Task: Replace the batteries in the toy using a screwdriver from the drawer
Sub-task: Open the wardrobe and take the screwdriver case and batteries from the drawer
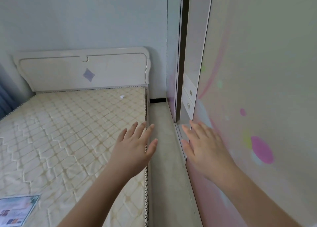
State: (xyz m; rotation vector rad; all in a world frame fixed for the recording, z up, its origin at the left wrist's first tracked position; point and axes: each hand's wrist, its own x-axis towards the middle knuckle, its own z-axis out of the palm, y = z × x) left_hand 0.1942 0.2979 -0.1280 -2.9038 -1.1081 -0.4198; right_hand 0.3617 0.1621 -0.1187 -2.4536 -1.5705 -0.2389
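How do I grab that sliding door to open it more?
Probably take the sliding door by its pale upright edge beside the dark gap, coming from the bed side. No handle shows on its flat face, and that edge stands free. The right hand lies open near it, low down; hook the fingers round the edge and pull toward you.

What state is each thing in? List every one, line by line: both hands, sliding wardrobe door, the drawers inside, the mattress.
left hand: open, fingers spread, holding nothing, over the mattress edge.
right hand: open, fingers straight, at the sliding door's edge.
sliding wardrobe door: partly open, a narrow gap showing.
upper drawer: closed.
lower drawer: closed.
mattress: bare, no bedding, a label at its near corner.
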